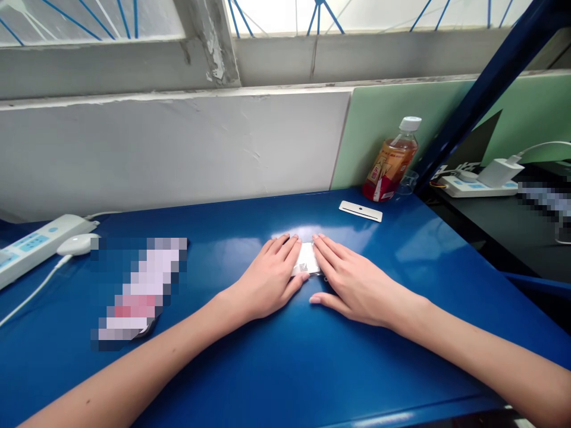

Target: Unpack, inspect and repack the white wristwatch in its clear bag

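A small, flat white piece [306,259] with a grey printed patch and a dark lower edge lies on the blue table [250,380]. My left hand [273,277] rests palm down over its left side, fingers stretched out and the thumb at its lower edge. On the other side, my right hand [347,276] lies flat with its fingers over the right edge and the thumb held apart on the tabletop. Both hands are open, and neither grips the piece. Their fingers hide its two sides, so I cannot tell exactly what it is.
To the left lie a pixelated, phone-like object [143,291] and a white power strip [42,246] with a white plug and cable. A white slotted strip [360,211] and a drink bottle [392,160] are at the back right. A blue post [477,95] rises beyond.
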Motion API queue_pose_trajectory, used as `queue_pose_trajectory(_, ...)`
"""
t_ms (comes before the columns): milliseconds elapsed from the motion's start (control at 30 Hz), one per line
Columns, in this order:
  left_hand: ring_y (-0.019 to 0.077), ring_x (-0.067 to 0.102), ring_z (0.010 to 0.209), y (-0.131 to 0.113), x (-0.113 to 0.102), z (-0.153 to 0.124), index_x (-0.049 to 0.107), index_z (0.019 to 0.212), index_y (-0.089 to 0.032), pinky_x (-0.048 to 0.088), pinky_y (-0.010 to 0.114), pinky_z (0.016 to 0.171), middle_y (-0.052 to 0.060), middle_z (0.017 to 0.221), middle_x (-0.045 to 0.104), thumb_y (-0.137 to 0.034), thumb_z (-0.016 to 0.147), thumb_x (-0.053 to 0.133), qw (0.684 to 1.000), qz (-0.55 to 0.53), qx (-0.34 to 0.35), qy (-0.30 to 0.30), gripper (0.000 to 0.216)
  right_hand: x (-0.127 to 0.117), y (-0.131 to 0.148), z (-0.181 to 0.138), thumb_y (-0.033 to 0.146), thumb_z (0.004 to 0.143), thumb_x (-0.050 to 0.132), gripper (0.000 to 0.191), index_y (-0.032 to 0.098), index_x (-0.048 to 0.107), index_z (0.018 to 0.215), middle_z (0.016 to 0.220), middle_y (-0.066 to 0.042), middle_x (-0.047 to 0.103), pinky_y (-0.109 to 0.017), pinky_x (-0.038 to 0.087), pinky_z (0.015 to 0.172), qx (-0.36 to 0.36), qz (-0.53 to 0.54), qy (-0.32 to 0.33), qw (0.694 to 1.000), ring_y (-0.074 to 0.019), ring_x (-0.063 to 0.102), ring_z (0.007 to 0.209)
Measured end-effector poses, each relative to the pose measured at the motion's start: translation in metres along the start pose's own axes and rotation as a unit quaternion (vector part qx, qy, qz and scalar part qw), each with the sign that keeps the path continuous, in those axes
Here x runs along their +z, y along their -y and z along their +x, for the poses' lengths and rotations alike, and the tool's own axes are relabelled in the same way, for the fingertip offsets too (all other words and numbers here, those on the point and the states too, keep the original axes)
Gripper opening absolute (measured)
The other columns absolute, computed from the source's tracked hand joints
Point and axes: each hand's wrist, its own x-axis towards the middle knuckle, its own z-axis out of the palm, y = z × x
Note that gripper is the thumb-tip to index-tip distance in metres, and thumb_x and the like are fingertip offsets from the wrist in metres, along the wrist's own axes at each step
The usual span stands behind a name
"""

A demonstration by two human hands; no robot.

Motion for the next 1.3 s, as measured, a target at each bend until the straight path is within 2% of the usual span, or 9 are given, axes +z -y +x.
queue_pose_trajectory(333, 0.0361, 0.026, 0.147, -0.001, -0.006, 0.004, 0.033, 0.149, -0.002, 0.027, 0.051, 0.115, 0.024, 0.155, 0.036, -0.046, 0.105, 0.023, 0.999, 0.005, -0.007, 0.054, 0.063, 0.001, -0.008, 0.000, 0.056, 0.095, 0.048, 0.077, -0.010, 0.049, 0.136, 0.141, -0.034, 0.050, -0.050, 0.040, 0.112, -0.001, 0.053, 0.011, 0.999, -0.0413, 0.045, 0.136)
queue_pose_trajectory(733, 0.0354, 0.028, 0.146, -0.001, -0.005, 0.003, 0.033, 0.149, -0.001, 0.026, 0.049, 0.116, 0.023, 0.154, 0.037, -0.044, 0.105, 0.025, 0.999, -0.007, -0.013, 0.051, 0.061, 0.001, -0.012, -0.001, 0.054, 0.097, 0.044, 0.076, -0.007, 0.041, 0.143, 0.150, -0.033, 0.039, -0.053, 0.038, 0.113, 0.004, 0.119, 0.038, 0.992, -0.0390, 0.033, 0.144)
queue_pose_trajectory(933, 0.0355, 0.028, 0.146, -0.001, -0.004, 0.003, 0.033, 0.149, -0.001, 0.024, 0.050, 0.116, 0.024, 0.155, 0.035, -0.043, 0.105, 0.026, 0.998, -0.002, -0.014, 0.053, 0.061, -0.002, -0.009, -0.003, 0.061, 0.095, 0.044, 0.089, -0.010, 0.031, 0.147, 0.155, -0.035, 0.023, -0.054, 0.031, 0.117, 0.015, 0.159, 0.081, 0.984, -0.0397, 0.018, 0.148)
queue_pose_trajectory(1100, 0.0356, 0.030, 0.145, -0.003, -0.003, 0.004, 0.034, 0.148, -0.003, 0.026, 0.051, 0.116, 0.023, 0.155, 0.036, -0.043, 0.104, 0.027, 0.999, -0.006, -0.023, 0.046, 0.059, -0.004, -0.008, -0.005, 0.067, 0.091, 0.046, 0.095, -0.003, 0.027, 0.152, 0.158, -0.029, 0.019, -0.056, 0.029, 0.117, 0.035, 0.190, 0.090, 0.977, -0.0378, 0.013, 0.149)
queue_pose_trajectory(1200, 0.0361, 0.029, 0.146, -0.003, -0.003, 0.004, 0.035, 0.148, -0.002, 0.025, 0.050, 0.116, 0.024, 0.155, 0.035, -0.042, 0.104, 0.028, 0.998, -0.001, -0.024, 0.051, 0.060, -0.005, -0.007, -0.006, 0.070, 0.088, 0.047, 0.099, -0.004, 0.027, 0.152, 0.158, -0.029, 0.021, -0.056, 0.031, 0.116, 0.045, 0.177, 0.101, 0.978, -0.0397, 0.015, 0.149)
queue_pose_trajectory(1300, 0.0363, 0.028, 0.146, -0.002, -0.002, 0.003, 0.034, 0.148, -0.001, 0.025, 0.051, 0.116, 0.024, 0.155, 0.035, -0.042, 0.104, 0.028, 0.998, 0.000, -0.024, 0.051, 0.060, -0.004, -0.006, -0.005, 0.070, 0.087, 0.050, 0.096, -0.002, 0.034, 0.149, 0.156, -0.027, 0.031, -0.056, 0.034, 0.115, 0.045, 0.156, 0.076, 0.984, -0.0406, 0.020, 0.148)
